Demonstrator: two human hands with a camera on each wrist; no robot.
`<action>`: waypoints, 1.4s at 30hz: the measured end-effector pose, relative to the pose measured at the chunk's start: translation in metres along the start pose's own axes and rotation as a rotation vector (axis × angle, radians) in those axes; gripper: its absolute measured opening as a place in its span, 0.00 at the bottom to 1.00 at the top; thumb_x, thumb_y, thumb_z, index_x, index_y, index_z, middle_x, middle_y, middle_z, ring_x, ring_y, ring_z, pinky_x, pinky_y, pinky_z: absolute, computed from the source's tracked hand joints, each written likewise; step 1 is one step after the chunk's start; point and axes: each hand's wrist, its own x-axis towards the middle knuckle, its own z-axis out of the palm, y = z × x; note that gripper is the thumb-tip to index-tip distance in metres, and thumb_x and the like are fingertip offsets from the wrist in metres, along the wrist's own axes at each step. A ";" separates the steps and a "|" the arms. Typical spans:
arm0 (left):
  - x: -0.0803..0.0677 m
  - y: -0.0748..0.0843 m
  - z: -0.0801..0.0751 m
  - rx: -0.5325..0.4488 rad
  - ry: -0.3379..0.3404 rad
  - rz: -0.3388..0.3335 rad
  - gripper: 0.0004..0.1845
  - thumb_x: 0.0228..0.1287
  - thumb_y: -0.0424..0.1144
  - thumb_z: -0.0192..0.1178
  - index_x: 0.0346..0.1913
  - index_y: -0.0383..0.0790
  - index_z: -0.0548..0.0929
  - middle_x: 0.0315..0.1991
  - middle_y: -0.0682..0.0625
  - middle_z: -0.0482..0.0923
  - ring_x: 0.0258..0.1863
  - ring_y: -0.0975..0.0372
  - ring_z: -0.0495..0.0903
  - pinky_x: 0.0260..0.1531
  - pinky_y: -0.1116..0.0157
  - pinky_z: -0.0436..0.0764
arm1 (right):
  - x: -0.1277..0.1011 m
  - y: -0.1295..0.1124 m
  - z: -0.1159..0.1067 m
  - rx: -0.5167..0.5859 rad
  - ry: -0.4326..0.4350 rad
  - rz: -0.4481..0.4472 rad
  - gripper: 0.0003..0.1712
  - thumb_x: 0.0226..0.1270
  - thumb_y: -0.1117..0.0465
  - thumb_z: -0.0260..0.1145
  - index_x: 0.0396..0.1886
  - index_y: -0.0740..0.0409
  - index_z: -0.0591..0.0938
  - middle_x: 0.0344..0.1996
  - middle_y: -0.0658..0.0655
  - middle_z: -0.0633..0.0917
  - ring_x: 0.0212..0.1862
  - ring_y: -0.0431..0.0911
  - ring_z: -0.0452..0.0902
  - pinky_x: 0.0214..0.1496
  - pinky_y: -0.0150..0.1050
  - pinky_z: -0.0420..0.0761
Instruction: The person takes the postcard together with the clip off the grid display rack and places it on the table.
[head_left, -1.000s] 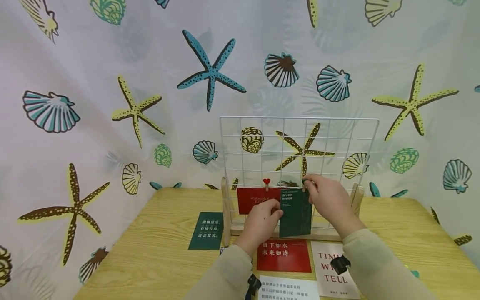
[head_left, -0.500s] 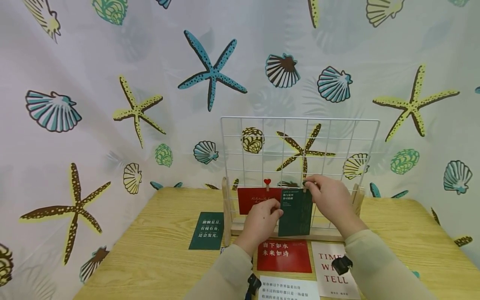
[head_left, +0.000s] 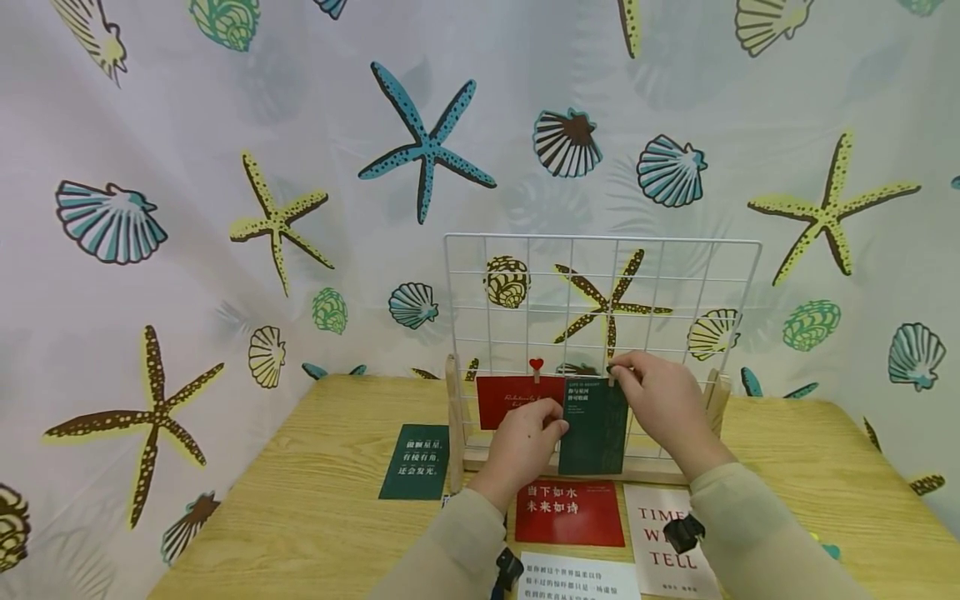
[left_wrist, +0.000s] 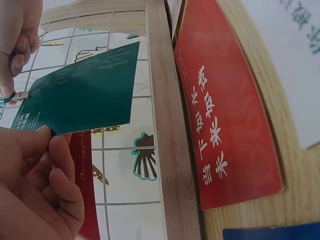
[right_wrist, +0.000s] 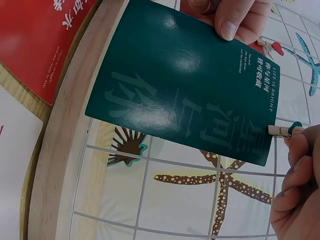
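Observation:
A dark green card (head_left: 592, 429) with white print hangs upright in front of a white wire grid (head_left: 585, 292). My left hand (head_left: 522, 450) pinches the card's left edge between thumb and fingers. At its top right corner, my right hand (head_left: 663, 400) pinches a small wooden clothespin (right_wrist: 280, 131) with a green top; the peg's tip overlaps the card's edge. Behind and left of the green card is a red card (head_left: 498, 400), partly hidden by my left hand. A clothespin with a red heart (head_left: 536, 367) holds that red card to the grid.
The grid stands in a wooden base (head_left: 660, 473) on a wood-grain table (head_left: 300, 475). Around its foot lie another green card (head_left: 416, 462), a red card (head_left: 570, 512), a white card (head_left: 577, 575) and a pale card with red letters (head_left: 663, 533). A shell-and-starfish curtain (head_left: 487, 100) hangs behind.
Both hands keep their places on the green card and the clothespin. The card's tilt shifts only slightly, and the whole head view drifts a little.

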 end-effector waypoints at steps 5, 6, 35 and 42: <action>-0.001 0.000 0.000 -0.001 -0.003 0.004 0.03 0.72 0.42 0.63 0.43 0.50 0.84 0.34 0.58 0.81 0.33 0.62 0.76 0.36 0.64 0.82 | 0.000 0.001 0.003 -0.014 0.040 -0.030 0.12 0.77 0.54 0.62 0.48 0.52 0.87 0.31 0.51 0.87 0.22 0.44 0.70 0.26 0.41 0.69; -0.001 0.000 0.000 0.002 -0.003 0.006 0.03 0.72 0.42 0.63 0.43 0.50 0.84 0.34 0.58 0.81 0.33 0.62 0.76 0.36 0.64 0.82 | 0.000 0.001 0.003 -0.015 0.046 -0.034 0.12 0.77 0.53 0.62 0.48 0.52 0.87 0.30 0.51 0.87 0.23 0.44 0.70 0.26 0.41 0.69; -0.018 0.000 -0.021 0.026 -0.067 0.020 0.02 0.73 0.42 0.62 0.44 0.50 0.84 0.34 0.59 0.80 0.32 0.62 0.76 0.32 0.66 0.79 | -0.018 0.004 -0.016 0.016 0.082 -0.080 0.13 0.77 0.55 0.61 0.53 0.52 0.86 0.17 0.45 0.75 0.16 0.43 0.62 0.20 0.41 0.64; -0.023 -0.003 -0.029 0.010 -0.074 -0.008 0.03 0.73 0.43 0.63 0.44 0.51 0.83 0.34 0.59 0.80 0.33 0.61 0.77 0.33 0.64 0.80 | -0.025 0.005 -0.019 0.024 0.061 -0.094 0.13 0.78 0.55 0.61 0.52 0.53 0.87 0.16 0.44 0.74 0.15 0.43 0.61 0.19 0.40 0.64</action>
